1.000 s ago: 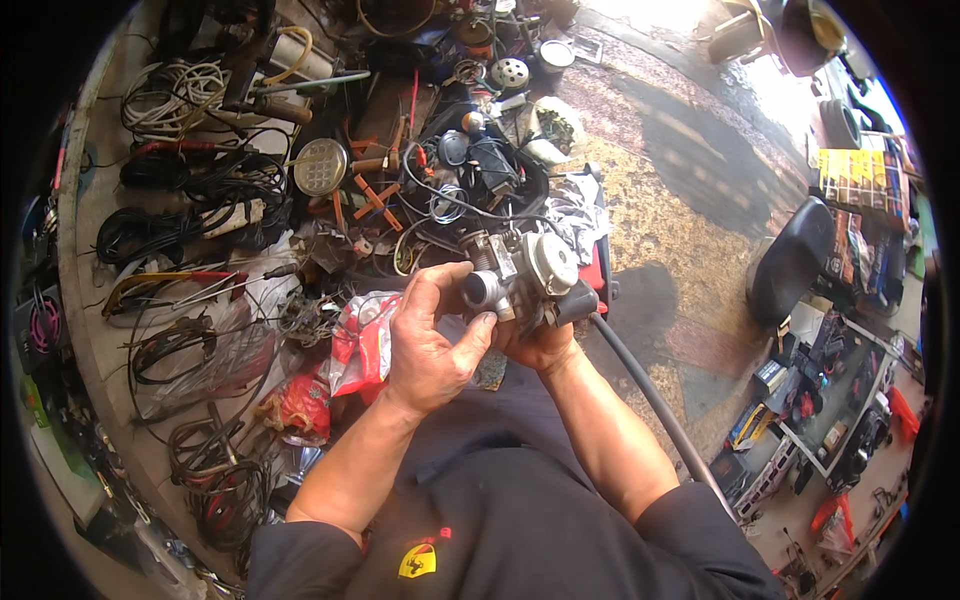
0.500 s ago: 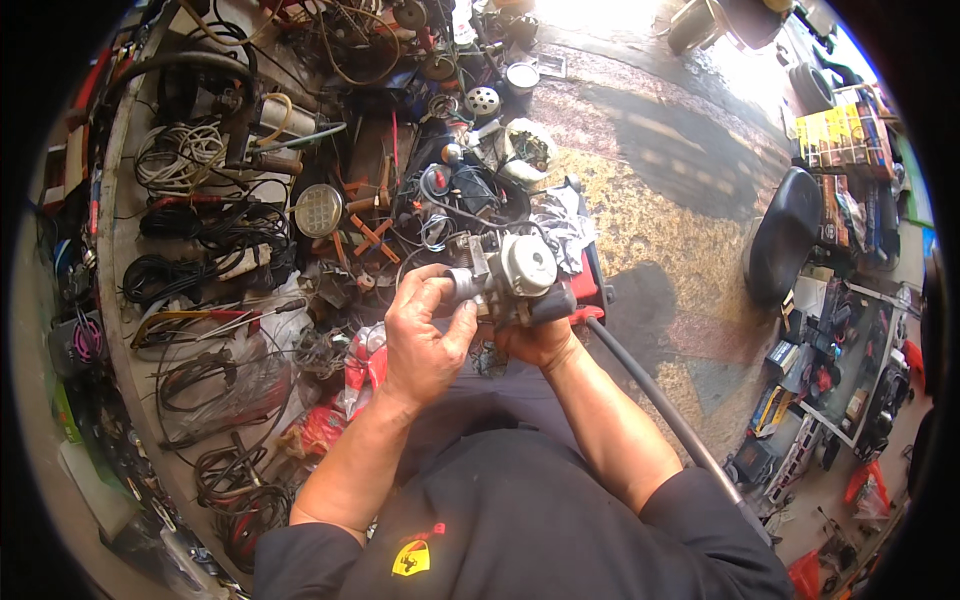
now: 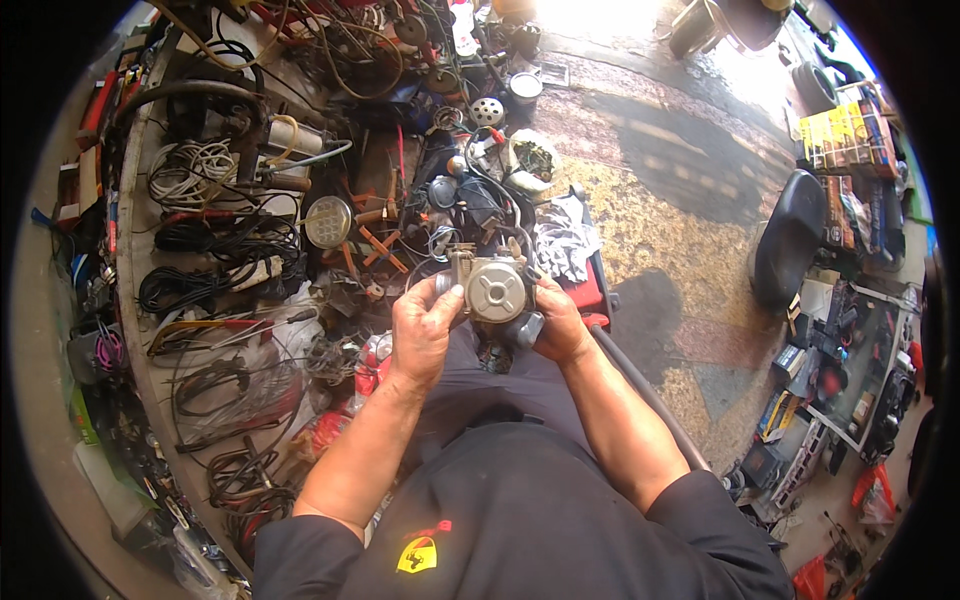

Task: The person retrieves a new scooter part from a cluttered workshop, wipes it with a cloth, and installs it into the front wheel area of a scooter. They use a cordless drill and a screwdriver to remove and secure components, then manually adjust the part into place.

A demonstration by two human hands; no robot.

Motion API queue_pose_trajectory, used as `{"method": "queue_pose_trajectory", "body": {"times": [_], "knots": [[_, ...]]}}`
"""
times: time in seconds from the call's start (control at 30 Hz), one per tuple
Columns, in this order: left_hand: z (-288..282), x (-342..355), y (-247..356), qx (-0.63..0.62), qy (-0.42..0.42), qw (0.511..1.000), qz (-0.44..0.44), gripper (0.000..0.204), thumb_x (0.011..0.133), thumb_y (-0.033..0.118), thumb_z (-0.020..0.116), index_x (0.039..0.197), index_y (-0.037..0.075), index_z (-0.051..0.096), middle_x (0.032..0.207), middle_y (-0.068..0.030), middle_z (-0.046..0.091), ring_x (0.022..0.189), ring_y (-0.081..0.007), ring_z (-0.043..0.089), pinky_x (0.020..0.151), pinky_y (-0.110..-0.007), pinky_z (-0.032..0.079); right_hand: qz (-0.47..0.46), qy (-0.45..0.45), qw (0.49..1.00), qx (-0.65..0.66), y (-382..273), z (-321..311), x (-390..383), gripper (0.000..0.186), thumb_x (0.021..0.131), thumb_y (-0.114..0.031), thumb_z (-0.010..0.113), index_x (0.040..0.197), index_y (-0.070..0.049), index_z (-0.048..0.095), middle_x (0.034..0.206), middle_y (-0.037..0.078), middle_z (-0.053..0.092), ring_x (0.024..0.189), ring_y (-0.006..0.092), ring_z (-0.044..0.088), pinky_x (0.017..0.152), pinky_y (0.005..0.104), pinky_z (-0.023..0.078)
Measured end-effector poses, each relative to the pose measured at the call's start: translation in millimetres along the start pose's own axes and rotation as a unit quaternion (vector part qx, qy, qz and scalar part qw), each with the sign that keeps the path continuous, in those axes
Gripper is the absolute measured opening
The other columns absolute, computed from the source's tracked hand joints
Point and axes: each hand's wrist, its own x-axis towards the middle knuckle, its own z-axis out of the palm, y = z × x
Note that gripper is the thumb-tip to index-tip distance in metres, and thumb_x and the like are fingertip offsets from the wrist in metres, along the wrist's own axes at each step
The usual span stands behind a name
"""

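L hand [image 3: 422, 325] & R hand [image 3: 560, 320]: fingers clamped on carb [image 3: 492, 286], one per side, held up centre. Looks assembled, prob. handling stage only; can't tell re missing bits. White cloth [image 3: 564, 240] far R, cable coil [image 3: 190, 174] far L.

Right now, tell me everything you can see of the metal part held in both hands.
The metal part looks like dull silver-grey metal. Its round cap faces the camera, with a cross-shaped relief around the centre; smaller fittings sit on its left, and a dark rounded piece juts out at lower right. The left hand grips its left side, the right hand its right. Its underside is hidden.
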Motion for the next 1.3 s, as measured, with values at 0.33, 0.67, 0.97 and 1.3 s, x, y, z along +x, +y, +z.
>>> {"method": "queue_pose_trajectory", "body": {"times": [0.33, 0.67, 0.97, 1.3], "knots": [[8.2, 0.3, -12.7, -0.013, -0.006, 0.999, 0.049, 0.024, 0.088, 0.003, 0.062, 0.110, -0.005, 0.067, 0.100, -0.0062, 0.070, 0.088, -0.0106, 0.062, 0.082, -0.025, 0.049, -0.050, 0.075, 0.991, -0.102, -13.7, 2.5, -17.0, 0.059, 0.097, -0.007, 0.056, 0.152, -0.005, 0.033, 0.140, 0.012, 0.054, 0.122, 0.0211, 0.058, 0.101, 0.0361, 0.049], [14.0, -11.0, -16.4, 0.036, -0.012, 0.993, 0.109, 0.029, 0.079, -0.008, 0.067, 0.107, -0.009, 0.063, 0.122, -0.0130, 0.062, 0.101, -0.0147, 0.064, 0.092, -0.029, 0.050, -0.121, 0.074, 0.964, -0.226, -13.9, 16.3, -56.4, 0.079, 0.082, -0.037, 0.081, 0.141, 0.003, 0.046, 0.129, 0.010, 0.058, 0.118, 0.0166, 0.053, 0.103, 0.0330, 0.042], [23.4, -20.0, -17.5, 0.059, -0.020, 0.995, 0.084, 0.019, 0.079, -0.006, 0.067, 0.098, -0.007, 0.062, 0.129, -0.0135, 0.059, 0.098, -0.0119, 0.063, 0.084, -0.026, 0.051, -0.061, 0.115, 0.968, -0.214, -15.8, 22.8, -64.3, 0.072, 0.074, -0.019, 0.087, 0.134, 0.001, 0.053, 0.118, 0.007, 0.064, 0.107, 0.0150, 0.060, 0.096, 0.0311, 0.048], [29.8, -29.7, -23.6, 0.142, -0.051, 0.974, 0.166, 0.045, 0.075, -0.005, 0.077, 0.113, -0.003, 0.053, 0.123, -0.0152, 0.061, 0.099, -0.0163, 0.065, 0.087, -0.030, 0.054, -0.025, 0.097, 0.994, -0.045, -8.8, 4.9, -78.6, 0.070, 0.073, -0.021, 0.084, 0.132, 0.002, 0.053, 0.116, 0.009, 0.066, 0.105, 0.0186, 0.064, 0.093, 0.0342, 0.052]]}}
